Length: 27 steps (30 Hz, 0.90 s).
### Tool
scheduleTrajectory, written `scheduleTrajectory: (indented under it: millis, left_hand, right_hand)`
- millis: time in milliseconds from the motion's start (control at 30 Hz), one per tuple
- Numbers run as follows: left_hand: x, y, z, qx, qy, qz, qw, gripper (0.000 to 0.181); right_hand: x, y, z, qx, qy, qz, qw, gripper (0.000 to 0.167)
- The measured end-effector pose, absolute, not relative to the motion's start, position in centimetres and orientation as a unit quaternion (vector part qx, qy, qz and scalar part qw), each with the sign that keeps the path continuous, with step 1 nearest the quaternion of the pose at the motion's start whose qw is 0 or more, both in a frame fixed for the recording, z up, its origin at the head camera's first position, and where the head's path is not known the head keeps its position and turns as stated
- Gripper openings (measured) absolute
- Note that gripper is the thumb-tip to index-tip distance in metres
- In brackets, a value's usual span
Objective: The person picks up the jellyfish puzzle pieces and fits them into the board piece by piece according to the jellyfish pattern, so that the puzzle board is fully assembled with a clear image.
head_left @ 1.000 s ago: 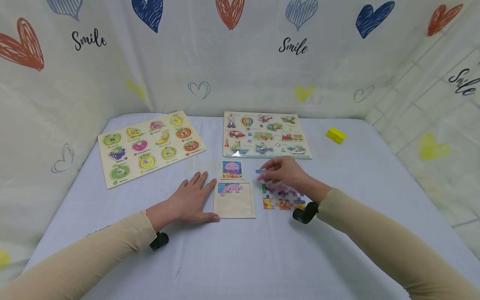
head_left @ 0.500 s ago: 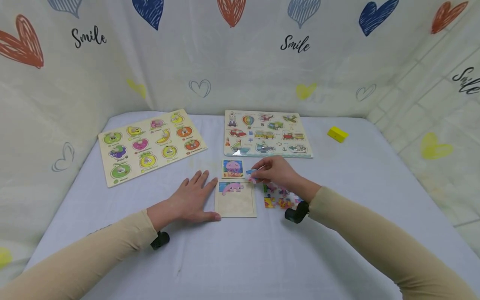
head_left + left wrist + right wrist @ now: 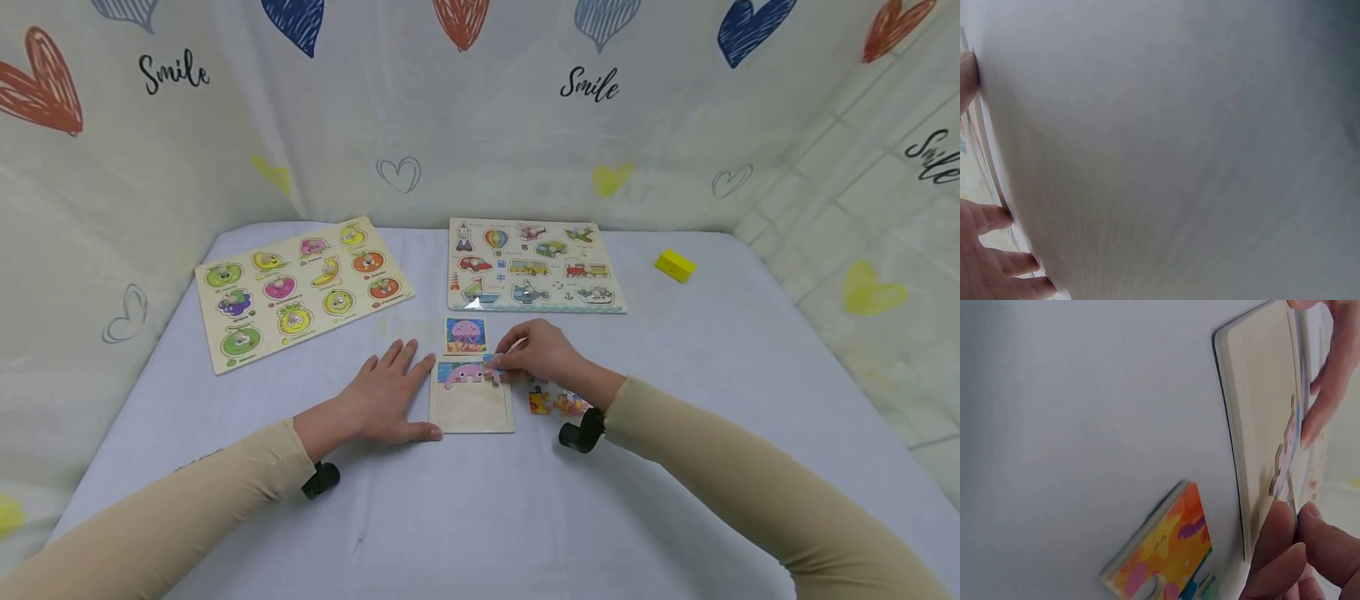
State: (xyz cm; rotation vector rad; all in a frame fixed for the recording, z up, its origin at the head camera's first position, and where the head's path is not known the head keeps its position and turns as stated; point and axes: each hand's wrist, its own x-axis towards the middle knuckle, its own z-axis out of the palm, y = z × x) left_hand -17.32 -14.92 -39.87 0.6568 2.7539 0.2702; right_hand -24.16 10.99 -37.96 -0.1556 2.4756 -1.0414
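Note:
A square wooden puzzle tray (image 3: 471, 415) lies on the white cloth, with joined blue and pink jigsaw pieces (image 3: 461, 374) along its far edge. My right hand (image 3: 546, 354) pinches a blue and pink jigsaw piece (image 3: 491, 367) between thumb and fingers over the tray's far right corner; in the right wrist view its fingers (image 3: 1275, 528) hide most of it. My left hand (image 3: 382, 400) lies with fingers spread, its thumb and forefinger touching the tray's left side. Loose jigsaw pieces (image 3: 540, 403) lie right of the tray, partly hidden by the right hand; an orange one (image 3: 1172, 547) shows closely.
A small jellyfish picture card (image 3: 466, 336) lies just beyond the tray. Behind are a fruit puzzle board (image 3: 307, 321) at left and a vehicle puzzle board (image 3: 536, 267). A yellow block (image 3: 676, 266) sits at the right rear.
My right hand has carried the jigsaw piece leftward from the loose pieces to the tray's far right corner. The left hand has stayed in place beside the tray.

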Motion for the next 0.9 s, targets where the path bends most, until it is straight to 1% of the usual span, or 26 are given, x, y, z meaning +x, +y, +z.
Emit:
scheduleTrajectory:
  millis: [267,600,900]
  left_hand:
    - [-17.3,-14.8,-40.0,0.226,0.958,0.093,0.15,0.108]
    - [-17.4,-14.8,-40.0,0.227,0.959,0.089,0.144,0.107]
    - [-17.4,-14.8,-40.1,0.227,0.96,0.087,0.139,0.107]
  right_hand:
    - [-23.8,10.3,-38.0,-0.042,0.903,-0.356,0.238,0.021]
    - [-23.9,9.7,-37.7,-0.05,0.919,-0.319,0.224,0.021]
    - [-23.8,9.5,-37.2,-0.061,0.919,-0.315,0.231,0.02]
